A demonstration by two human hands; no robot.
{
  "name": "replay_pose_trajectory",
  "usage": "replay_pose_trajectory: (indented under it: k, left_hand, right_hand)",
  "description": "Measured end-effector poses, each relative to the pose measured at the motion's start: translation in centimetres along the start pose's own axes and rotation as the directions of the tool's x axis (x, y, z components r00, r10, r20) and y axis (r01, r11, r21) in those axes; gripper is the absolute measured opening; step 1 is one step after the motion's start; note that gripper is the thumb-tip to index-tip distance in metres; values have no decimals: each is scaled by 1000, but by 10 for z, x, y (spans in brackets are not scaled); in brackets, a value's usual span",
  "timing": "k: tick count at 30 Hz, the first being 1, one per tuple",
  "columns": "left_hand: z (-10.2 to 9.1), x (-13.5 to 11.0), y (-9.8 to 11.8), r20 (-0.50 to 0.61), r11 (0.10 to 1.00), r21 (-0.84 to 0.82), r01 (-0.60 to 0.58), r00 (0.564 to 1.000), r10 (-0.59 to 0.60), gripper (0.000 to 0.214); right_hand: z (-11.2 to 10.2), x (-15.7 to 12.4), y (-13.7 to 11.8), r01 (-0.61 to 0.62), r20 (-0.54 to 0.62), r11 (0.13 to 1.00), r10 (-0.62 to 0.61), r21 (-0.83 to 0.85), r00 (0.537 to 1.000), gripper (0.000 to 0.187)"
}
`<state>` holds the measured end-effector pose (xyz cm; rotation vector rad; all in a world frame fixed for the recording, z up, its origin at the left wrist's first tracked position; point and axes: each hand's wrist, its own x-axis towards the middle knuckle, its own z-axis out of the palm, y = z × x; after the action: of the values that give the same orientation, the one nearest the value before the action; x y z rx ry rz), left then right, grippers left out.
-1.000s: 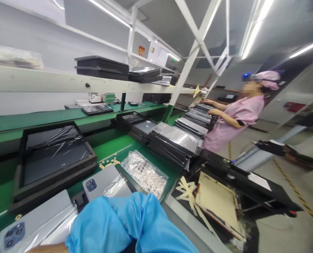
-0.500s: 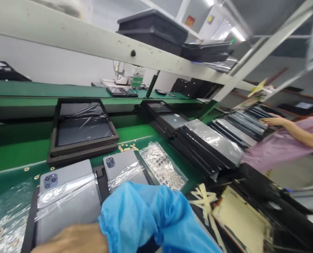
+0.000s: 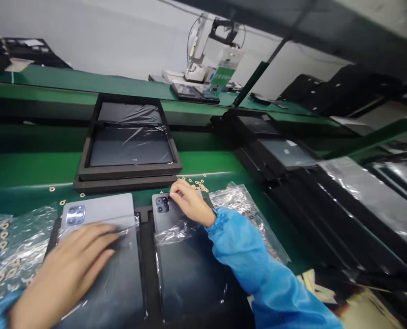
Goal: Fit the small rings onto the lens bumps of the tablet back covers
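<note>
Blue sleeves [image 3: 248, 256] cover my arms. My left hand [image 3: 64, 269] lies spread on one plastic-wrapped grey tablet [image 3: 97, 212]. My right hand [image 3: 190, 203] pinches something too small to tell beside the camera bump of a second tablet [image 3: 176, 219]. One bag of gold rings [image 3: 4, 251] sits lower left, another [image 3: 241, 205] right of centre; loose rings [image 3: 198, 184] lie above, below one black tray [image 3: 130, 178].

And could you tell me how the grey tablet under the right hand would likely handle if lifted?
The grey tablet looks like a stiff flat slab, so it probably won't flex or roll. Its loose plastic film may well slip under the fingers.
</note>
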<state>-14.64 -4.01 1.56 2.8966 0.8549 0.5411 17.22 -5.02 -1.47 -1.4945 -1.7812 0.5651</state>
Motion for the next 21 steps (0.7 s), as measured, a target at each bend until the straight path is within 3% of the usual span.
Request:
replay_pose_trajectory:
  k: [2, 5, 7, 11, 21]
  left_hand:
    - [24, 32, 13, 141, 998, 1, -68, 988, 67, 36]
    - [57, 72, 28, 194, 991, 42, -130, 974, 120, 45]
    - [72, 85, 32, 216, 990, 64, -129, 970, 112, 48]
    - [82, 88, 31, 225, 993, 65, -99, 971, 82, 49]
    - [87, 89, 27, 206, 996, -8, -83, 975, 83, 43]
  right_hand:
    - [7, 3, 5, 19, 35, 1000, -20, 25, 999, 15]
    - [16, 7, 7, 41, 67, 998, -45, 54, 997, 14]
    - [17, 9, 8, 50, 90, 997, -56, 61, 994, 14]
    - [16, 10, 10, 41, 134, 999, -45, 31, 990, 14]
    - [16, 9, 7, 40, 212, 990, -10, -138, 977, 16]
